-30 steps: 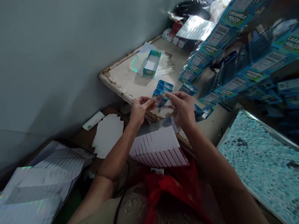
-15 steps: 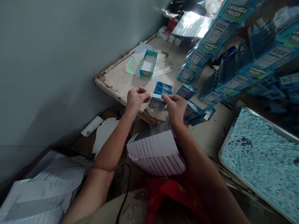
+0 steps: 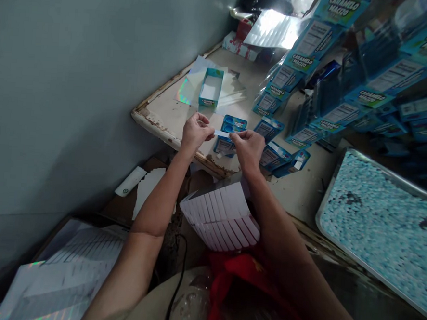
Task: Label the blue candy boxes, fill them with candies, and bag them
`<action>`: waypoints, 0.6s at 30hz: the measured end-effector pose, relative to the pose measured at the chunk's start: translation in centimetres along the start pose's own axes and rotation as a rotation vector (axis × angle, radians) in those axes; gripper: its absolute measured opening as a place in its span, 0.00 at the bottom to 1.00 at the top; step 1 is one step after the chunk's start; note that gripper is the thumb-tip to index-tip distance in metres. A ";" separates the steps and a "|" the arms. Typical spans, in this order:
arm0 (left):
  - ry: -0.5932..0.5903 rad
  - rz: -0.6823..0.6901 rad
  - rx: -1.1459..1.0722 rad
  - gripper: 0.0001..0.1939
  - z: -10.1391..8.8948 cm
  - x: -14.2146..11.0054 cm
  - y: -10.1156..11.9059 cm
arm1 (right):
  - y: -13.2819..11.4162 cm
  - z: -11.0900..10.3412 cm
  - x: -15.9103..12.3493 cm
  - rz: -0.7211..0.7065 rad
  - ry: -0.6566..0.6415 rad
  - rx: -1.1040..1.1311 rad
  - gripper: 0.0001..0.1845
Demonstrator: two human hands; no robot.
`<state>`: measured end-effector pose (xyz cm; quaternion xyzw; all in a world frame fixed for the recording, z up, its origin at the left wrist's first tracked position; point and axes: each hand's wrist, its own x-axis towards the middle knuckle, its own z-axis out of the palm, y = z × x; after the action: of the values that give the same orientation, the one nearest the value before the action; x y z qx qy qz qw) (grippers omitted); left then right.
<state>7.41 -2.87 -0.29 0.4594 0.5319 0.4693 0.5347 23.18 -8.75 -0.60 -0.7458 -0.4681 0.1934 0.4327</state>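
A short white strip (image 3: 222, 133) is stretched level between my two hands; it looks like paper or tape. My left hand (image 3: 196, 131) pinches its left end, and my right hand (image 3: 248, 147) pinches the right end. Just below and behind the strip stands a small blue box (image 3: 234, 123) with round shapes on its top, partly hidden by the strip and my right hand. More blue boxes (image 3: 269, 129) stand right of my right hand. Beneath my forearms sits a sheet cut into white strips (image 3: 219, 213), fanned in a curve.
An open blue tray box (image 3: 210, 102) rests on clear sheets on the worn table (image 3: 158, 115). Tall wrapped stacks of blue boxes (image 3: 302, 61) rise at the right. A metal tray (image 3: 379, 228) covered in blue-and-white bits lies at the near right. The wall (image 3: 77, 74) is at the left.
Both hands stay pinched on the white strip and have shifted only slightly. The fanned strip sheet has moved a little. The whole view has shifted slightly.
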 end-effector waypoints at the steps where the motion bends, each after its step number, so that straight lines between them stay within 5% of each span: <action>1: -0.003 -0.007 0.004 0.18 0.0 0.0 0.1 | 0.0 0.0 0.0 0.002 -0.002 -0.009 0.10; 12: -0.095 -0.262 -0.020 0.15 0.9 0.2 -0.6 | -0.2 -0.3 1.2 -0.040 -0.060 -0.233 0.09; 18: -0.002 -0.139 0.169 0.21 0.8 -0.7 -1.8 | -0.3 -2.0 1.7 -0.015 -0.002 -0.073 0.12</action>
<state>8.21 -3.77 -1.92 0.4651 0.5997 0.3840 0.5259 25.21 -8.12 0.96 -0.7574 -0.4807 0.1737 0.4063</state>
